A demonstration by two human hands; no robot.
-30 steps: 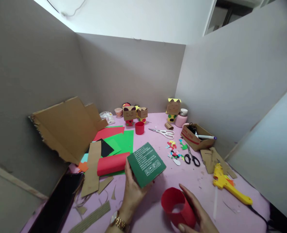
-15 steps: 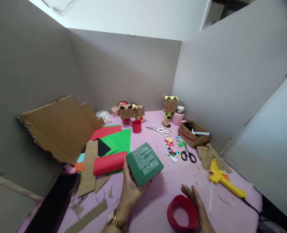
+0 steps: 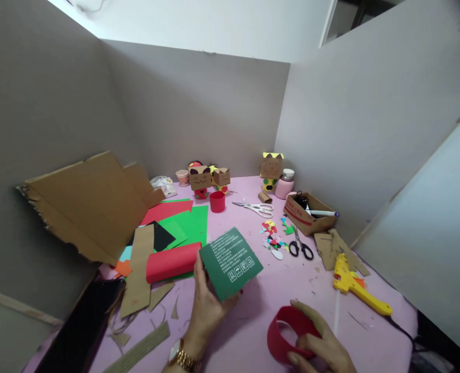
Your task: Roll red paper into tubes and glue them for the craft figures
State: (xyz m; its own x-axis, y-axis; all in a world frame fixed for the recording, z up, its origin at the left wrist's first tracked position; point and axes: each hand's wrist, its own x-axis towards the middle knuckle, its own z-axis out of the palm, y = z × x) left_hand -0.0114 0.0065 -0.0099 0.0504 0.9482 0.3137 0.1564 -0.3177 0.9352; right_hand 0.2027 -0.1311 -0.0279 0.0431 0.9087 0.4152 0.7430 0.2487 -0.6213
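Observation:
My left hand (image 3: 209,300), with a gold watch on its wrist, grips a small green box (image 3: 230,264) printed with white text and symbols and holds it tilted over the table. At the lower right, my right hand (image 3: 323,336) grasps a red ring-shaped band (image 3: 278,344) by its right wall, some fingers inside the opening and one along the top rim. The band's far right side is partly hidden by those fingers. Left of the box lies a red paper roll (image 3: 173,262).
A yellow glue gun (image 3: 348,280) with its cord lies at the right, near black-handled scissors (image 3: 300,248) and a small carton (image 3: 307,220). White-handled scissors (image 3: 258,209), a red cup-like ring (image 3: 217,202) and cardboard-headed figures (image 3: 201,181) stand farther back. Cardboard (image 3: 86,207) leans left.
My right hand has gone from resting beside the red band to gripping its wall, tilting the band slightly. My left hand still holds the green box; the view has shifted a little.

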